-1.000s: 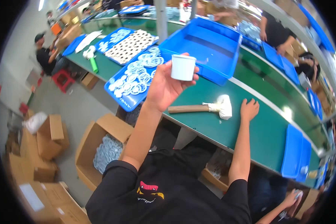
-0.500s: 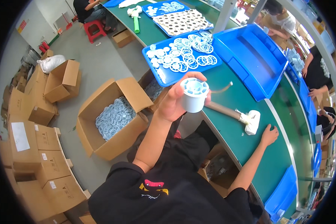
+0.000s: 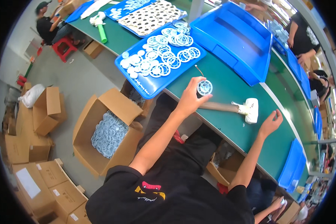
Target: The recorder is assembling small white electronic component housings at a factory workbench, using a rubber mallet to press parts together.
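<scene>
My left hand [image 3: 190,99] is closed around a round plastic part [image 3: 204,88], its pale spoked end turned up toward me. The part is above the near edge of the green bench, and my fingers hide much of its side. Just beyond it a thin reddish-brown strip [image 3: 200,71] sticks out. A mallet [image 3: 252,111] lies on the bench, its head wrapped in white and its brown handle running toward my left hand. My right hand [image 3: 271,122] is to the right of the mallet head, fingers loosely bent and apart, holding nothing.
A blue tray [image 3: 147,89] holds white rings and discs; beside it stands a large blue bin [image 3: 237,63]. Farther off lie a perforated panel [image 3: 149,18] and a green-handled hammer [image 3: 102,34]. A cardboard box [image 3: 86,134] of pale rings is left. Co-workers sit nearby.
My view has shifted. The held part has tilted, showing its spoked end rather than its white side. My right hand's fingers have opened from a more curled pose; the mallet stays lying on the bench.
</scene>
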Demonstrator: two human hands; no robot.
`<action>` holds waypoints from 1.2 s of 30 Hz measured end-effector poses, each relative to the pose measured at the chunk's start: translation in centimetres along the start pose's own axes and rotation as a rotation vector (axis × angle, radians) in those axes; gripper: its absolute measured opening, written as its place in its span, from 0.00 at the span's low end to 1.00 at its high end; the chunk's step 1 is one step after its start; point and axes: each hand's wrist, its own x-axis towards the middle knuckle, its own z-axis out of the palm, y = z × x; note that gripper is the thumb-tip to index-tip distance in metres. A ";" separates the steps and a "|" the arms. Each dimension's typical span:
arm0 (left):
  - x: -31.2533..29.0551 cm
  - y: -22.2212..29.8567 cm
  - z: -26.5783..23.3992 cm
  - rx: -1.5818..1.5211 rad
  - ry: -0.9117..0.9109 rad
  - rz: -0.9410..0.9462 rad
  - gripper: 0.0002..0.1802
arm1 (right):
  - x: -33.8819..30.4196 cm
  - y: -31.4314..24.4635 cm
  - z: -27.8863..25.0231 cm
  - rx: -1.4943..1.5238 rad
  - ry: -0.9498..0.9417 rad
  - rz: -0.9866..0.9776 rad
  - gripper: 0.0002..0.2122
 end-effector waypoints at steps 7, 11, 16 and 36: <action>-0.4 -1.1 -0.6 -0.077 -0.031 0.088 0.36 | -4.0 -3.8 2.0 0.142 -0.111 0.113 0.11; -0.2 -0.9 -0.4 -0.115 -0.042 0.052 0.36 | -4.5 -0.4 1.9 0.396 -0.142 0.311 0.13; 0.3 -1.0 -0.2 -0.595 0.013 -0.099 0.32 | -4.6 -0.7 1.9 0.474 -0.196 0.377 0.14; -3.9 2.8 -2.3 -1.260 0.093 -0.587 0.31 | -14.5 -26.0 1.0 0.499 -0.692 -0.343 0.15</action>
